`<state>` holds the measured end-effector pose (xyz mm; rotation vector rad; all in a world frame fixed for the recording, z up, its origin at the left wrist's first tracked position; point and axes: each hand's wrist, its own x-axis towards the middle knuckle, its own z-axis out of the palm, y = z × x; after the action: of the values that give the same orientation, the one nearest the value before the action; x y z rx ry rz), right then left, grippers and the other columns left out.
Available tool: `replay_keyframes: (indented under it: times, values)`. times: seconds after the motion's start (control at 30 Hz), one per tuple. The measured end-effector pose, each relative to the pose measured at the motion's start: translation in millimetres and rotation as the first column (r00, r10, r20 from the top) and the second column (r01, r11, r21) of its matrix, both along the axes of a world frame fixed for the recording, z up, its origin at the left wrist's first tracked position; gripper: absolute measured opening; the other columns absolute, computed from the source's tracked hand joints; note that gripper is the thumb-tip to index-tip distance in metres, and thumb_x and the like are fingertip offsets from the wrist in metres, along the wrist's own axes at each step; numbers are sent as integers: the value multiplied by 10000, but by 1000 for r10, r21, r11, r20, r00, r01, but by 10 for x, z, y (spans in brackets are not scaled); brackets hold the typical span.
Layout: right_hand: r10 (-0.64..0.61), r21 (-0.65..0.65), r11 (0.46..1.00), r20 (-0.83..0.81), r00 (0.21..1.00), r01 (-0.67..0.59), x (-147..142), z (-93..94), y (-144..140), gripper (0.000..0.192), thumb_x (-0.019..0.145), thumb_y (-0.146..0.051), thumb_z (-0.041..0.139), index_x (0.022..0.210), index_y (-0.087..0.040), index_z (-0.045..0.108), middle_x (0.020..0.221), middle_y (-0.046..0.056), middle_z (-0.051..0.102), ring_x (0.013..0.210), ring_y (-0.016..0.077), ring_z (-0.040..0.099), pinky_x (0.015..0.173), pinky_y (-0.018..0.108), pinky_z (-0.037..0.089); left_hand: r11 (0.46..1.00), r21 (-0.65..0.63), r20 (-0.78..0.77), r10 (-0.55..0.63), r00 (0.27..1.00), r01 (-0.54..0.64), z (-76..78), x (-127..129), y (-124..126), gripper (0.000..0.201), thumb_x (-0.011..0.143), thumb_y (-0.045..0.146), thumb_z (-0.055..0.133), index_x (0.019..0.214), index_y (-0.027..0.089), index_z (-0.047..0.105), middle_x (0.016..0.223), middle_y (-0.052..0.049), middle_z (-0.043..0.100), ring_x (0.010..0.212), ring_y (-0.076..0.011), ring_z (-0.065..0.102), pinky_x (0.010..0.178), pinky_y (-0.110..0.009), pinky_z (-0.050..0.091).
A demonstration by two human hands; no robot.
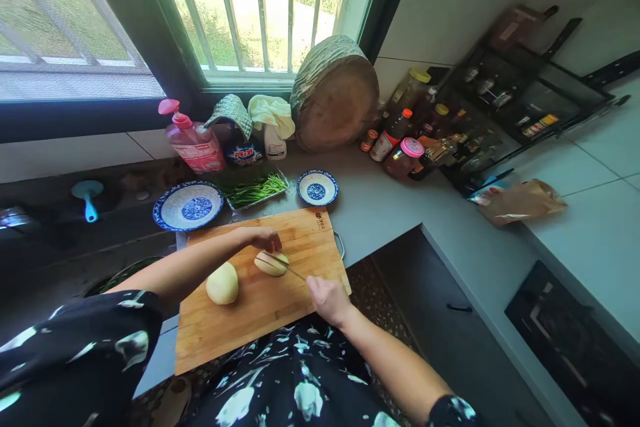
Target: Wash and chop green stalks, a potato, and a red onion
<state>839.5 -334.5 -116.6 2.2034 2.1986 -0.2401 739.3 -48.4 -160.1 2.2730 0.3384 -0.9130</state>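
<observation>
A peeled potato lies on a wooden cutting board, with the thin blade of a knife across its top. The fist of my right hand is wrapped round the knife's handle, which is hidden. My left hand reaches over the board, its curled fingers gripping the potato from its far side. Whether the blade has gone into the flesh is too small to tell. A second, larger peeled potato rests whole to the left, under my left forearm.
Behind the board stand a large blue-and-white plate, a tray of green stalks and a smaller blue-rimmed dish. A pink pump bottle, a big round basin and several sauce bottles line the wall. A sink lies left.
</observation>
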Motion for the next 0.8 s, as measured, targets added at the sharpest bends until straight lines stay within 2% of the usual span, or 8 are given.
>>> replay_keyframes:
  times: [0.07, 0.17, 0.27, 0.43, 0.53, 0.63, 0.7, 0.8]
  values:
    - [-160, -15, 987, -23, 987, 159, 100, -37, -257, 206, 904, -170, 372, 996, -153, 556, 765, 62, 646, 671, 162, 639, 551, 229, 421, 998, 54, 85, -25, 996, 21, -20, -152, -24, 638, 581, 135, 654, 1213, 158, 577, 1134, -104, 631, 990, -242, 579, 855, -327, 454]
    - [-409, -72, 911, -35, 912, 406, 117, -95, -427, 247, 908, -180, 371, 1073, -140, 549, 789, 73, 674, 686, 170, 655, 558, 226, 415, 976, 210, 278, -116, 954, 57, -109, -384, -152, 851, 472, 164, 746, 1287, 189, 504, 1261, -137, 508, 1135, -298, 469, 940, -361, 401]
    - [-506, -129, 859, -76, 859, 495, -4, -112, -311, 265, 903, -202, 398, 1125, -145, 530, 835, 83, 690, 734, 180, 669, 585, 222, 424, 958, 286, 361, -125, 924, 18, -198, -519, -314, 736, 520, 168, 716, 1232, 198, 533, 1187, -124, 513, 1071, -279, 479, 891, -340, 424]
    - [-529, -180, 843, -98, 843, 507, -179, -83, 14, 239, 909, -208, 394, 1107, -159, 519, 850, 90, 690, 777, 197, 674, 639, 249, 457, 928, 319, 339, 80, 937, -195, -219, -511, -583, 601, 594, 219, 695, 1170, 152, 540, 1116, -135, 522, 979, -277, 494, 849, -358, 422]
    - [-492, -196, 860, -71, 868, 472, -177, -88, 123, 220, 913, -202, 376, 1078, -157, 515, 870, 101, 681, 784, 199, 675, 643, 261, 473, 846, 357, 327, 284, 901, -396, -226, -479, -798, 546, 646, 245, 667, 1165, 141, 534, 1126, -140, 516, 1006, -274, 489, 884, -355, 395]
    - [-434, -193, 887, -34, 900, 420, -161, -137, 179, 212, 918, -192, 356, 1057, -148, 509, 867, 115, 670, 773, 194, 675, 639, 262, 482, 731, 371, 344, 464, 816, -572, -266, -473, -1012, 516, 698, 256, 626, 1191, 153, 515, 1154, -135, 514, 1024, -265, 485, 896, -354, 385]
    - [-390, -177, 907, -11, 921, 382, -172, -193, 191, 212, 916, -175, 343, 1046, -144, 508, 853, 117, 663, 759, 196, 674, 629, 265, 487, 675, 362, 373, 527, 764, -643, -309, -490, -1115, 507, 717, 262, 612, 1202, 149, 513, 1172, -137, 518, 1025, -269, 485, 895, -358, 389]
    - [-330, -141, 934, 11, 944, 328, -192, -267, 182, 227, 908, -152, 331, 1047, -143, 510, 841, 107, 654, 739, 201, 672, 608, 270, 490, 648, 332, 462, 522, 717, -685, -389, -547, -1202, 485, 744, 264, 594, 1208, 145, 519, 1204, -150, 523, 1034, -284, 482, 907, -392, 394]
